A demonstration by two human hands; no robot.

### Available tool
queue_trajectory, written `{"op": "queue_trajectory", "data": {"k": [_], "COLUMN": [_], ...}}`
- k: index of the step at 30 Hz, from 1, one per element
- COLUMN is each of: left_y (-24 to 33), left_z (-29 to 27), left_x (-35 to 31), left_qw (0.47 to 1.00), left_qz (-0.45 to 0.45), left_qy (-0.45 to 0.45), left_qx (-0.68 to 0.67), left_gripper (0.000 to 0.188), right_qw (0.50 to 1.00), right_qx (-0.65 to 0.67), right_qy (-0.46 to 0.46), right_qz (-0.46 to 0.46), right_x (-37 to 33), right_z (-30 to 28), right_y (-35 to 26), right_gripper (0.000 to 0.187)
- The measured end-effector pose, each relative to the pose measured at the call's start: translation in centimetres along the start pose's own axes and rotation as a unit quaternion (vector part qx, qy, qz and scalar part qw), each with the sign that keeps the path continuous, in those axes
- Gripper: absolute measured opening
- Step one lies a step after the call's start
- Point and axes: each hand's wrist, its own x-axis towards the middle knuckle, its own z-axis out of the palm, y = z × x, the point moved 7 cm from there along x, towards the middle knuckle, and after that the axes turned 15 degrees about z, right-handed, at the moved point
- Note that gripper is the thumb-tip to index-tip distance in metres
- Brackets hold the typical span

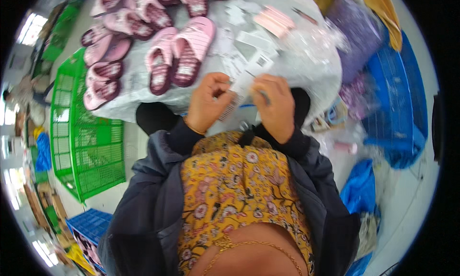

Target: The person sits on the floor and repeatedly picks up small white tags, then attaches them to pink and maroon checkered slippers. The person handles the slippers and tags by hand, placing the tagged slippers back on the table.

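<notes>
My left hand (210, 102) is closed in a pinch at the edge of a white paper tag (242, 83) above the table's near edge. The fingers of my right hand (275, 106) are curled together just right of the tag. Motion blurs them, and whatever they hold is too small to make out. A printed white strip (227, 112) hangs below my left fingers. Beyond my hands lies a white card with a barcode (261, 60). Left of them, a pair of pink slippers with dark red soles (194, 48) rests on the table.
More pink slippers (103, 82) fill the table's left and far side. Pink cards (274, 20), clear plastic wrap (311, 46) and a small pointed tool (304, 15) lie at the right. A green crate (88, 156) stands left, a blue crate (393, 108) right.
</notes>
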Motion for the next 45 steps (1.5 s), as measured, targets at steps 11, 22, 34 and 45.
{"op": "queue_trajectory", "data": {"k": [11,22,34,45], "left_y": [1.3,0.6,-3.1,-2.1], "left_z": [2.4,3.3,4.1,4.1], "left_x": [0.3,0.0,0.8,1.5], "left_qw": [0.995,0.998,0.941,0.983], "left_qz": [0.037,0.043,-0.216,-0.135], "left_qy": [-0.023,-0.005,-0.052,-0.087], "left_qx": [-0.092,-0.035,-0.256,-0.093], "left_gripper": [0.035,0.033,0.026,0.012], "right_qw": [0.995,0.995,0.964,0.958], "right_qx": [0.078,0.053,0.164,0.143], "right_qy": [-0.033,0.001,0.017,-0.017], "right_qz": [0.059,0.089,0.208,0.249], "right_x": [-1.7,-2.3,-2.8,-2.7], "right_z": [0.5,0.1,0.4,0.8], "right_y": [1.1,2.0,5.1,5.8], "right_gripper": [0.014,0.012,0.01,0.012]}}
